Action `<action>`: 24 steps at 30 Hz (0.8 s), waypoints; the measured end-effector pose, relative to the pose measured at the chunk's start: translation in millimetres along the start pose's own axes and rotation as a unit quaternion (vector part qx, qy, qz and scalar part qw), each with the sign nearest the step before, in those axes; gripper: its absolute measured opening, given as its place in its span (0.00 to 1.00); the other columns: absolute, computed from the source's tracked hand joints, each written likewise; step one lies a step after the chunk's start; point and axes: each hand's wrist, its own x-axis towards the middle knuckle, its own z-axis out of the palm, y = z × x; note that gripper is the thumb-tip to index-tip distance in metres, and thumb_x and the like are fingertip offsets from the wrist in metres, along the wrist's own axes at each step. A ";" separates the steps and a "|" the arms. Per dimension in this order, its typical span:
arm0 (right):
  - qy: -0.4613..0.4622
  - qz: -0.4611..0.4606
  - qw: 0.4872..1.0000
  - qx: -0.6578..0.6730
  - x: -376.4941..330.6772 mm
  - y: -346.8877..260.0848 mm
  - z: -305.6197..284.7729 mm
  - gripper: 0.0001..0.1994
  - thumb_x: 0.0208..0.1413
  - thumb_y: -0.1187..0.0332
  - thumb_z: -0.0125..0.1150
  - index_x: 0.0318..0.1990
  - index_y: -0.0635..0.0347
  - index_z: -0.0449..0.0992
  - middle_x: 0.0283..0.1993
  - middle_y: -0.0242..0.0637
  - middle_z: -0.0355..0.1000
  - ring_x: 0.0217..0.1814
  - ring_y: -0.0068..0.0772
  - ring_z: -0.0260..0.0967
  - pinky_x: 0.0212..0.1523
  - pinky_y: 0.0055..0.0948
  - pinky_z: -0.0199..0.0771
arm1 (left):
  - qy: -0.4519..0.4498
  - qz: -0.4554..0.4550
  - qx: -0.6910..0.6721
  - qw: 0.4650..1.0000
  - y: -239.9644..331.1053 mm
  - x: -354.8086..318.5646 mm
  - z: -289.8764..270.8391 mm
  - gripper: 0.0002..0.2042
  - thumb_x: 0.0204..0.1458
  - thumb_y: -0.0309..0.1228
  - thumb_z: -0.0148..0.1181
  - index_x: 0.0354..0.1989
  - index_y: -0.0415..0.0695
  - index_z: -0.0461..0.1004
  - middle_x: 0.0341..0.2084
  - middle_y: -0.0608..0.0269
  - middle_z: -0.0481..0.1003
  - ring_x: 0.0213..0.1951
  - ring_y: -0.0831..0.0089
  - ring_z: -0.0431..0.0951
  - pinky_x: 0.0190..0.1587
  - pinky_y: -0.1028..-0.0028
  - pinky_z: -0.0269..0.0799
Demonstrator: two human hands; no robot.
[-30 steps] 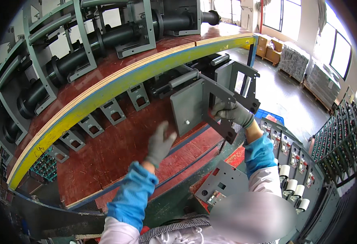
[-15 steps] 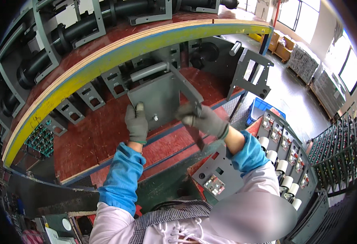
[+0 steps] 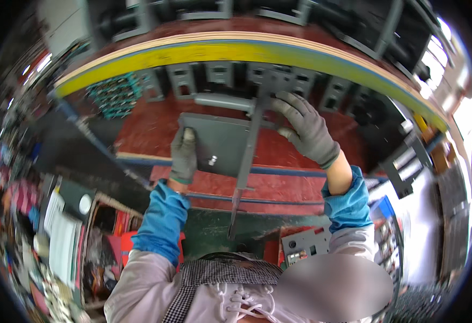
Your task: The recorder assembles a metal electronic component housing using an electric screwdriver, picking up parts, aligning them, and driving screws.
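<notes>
My left hand point(image 3: 184, 156), in a grey glove, grips the left edge of a dark grey sheet-metal bracket point(image 3: 222, 141), its thumb on the flat face. A small bright stud point(image 3: 212, 160) stands out near the bracket's lower part. Along its right side runs a long narrow flange, with a grey roller point(image 3: 224, 101) beyond the plate's far edge. My right hand point(image 3: 307, 129), also gloved, is right of the flange with fingers stretched and thumb apart. Its fingertips come close to the flange's far end; whether they touch it I cannot tell.
A red shelf point(image 3: 155, 129) lies below a yellow-edged upper board point(image 3: 236, 51). Several punched grey brackets point(image 3: 182, 81) line its back, with a teal rack point(image 3: 116, 94) at left. Black rollers in frames fill the top. At right stand a cut-out plate point(image 3: 407, 164) and a blue bin point(image 3: 382, 209).
My view has swung left. My right hand has come off the bracket's flange and moved toward its far end, opening its fingers. My left hand keeps its hold on the bracket.
</notes>
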 end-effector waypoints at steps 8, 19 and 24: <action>-0.114 -0.229 0.966 0.047 102.5 -93.0 57.4 0.23 0.41 0.66 0.70 0.48 0.60 0.77 0.43 0.49 0.72 0.49 0.57 0.69 0.49 0.50 0.69 | 0.032 -0.011 0.154 0.987 142.9 -58.0 -85.1 0.19 0.65 0.43 0.52 0.49 0.37 0.74 0.39 0.66 0.76 0.42 0.78 0.73 0.47 0.72 0.71; -0.265 -0.418 0.802 0.335 144.6 -415.2 142.9 0.12 0.51 0.67 0.67 0.42 0.60 0.80 0.34 0.43 0.72 0.35 0.44 0.72 0.35 0.34 0.70 | 0.137 -0.021 0.463 0.875 363.8 -300.8 -332.0 0.19 0.62 0.41 0.55 0.56 0.40 0.72 0.43 0.61 0.76 0.42 0.73 0.75 0.50 0.69 0.72; -0.342 -0.484 0.725 0.350 151.0 -499.3 217.3 0.19 0.62 0.54 0.58 0.44 0.65 0.78 0.35 0.40 0.74 0.38 0.38 0.73 0.37 0.32 0.70 | 0.656 0.076 0.315 0.682 384.3 -573.0 -386.2 0.17 0.62 0.38 0.55 0.52 0.40 0.73 0.41 0.63 0.76 0.41 0.75 0.75 0.45 0.71 0.73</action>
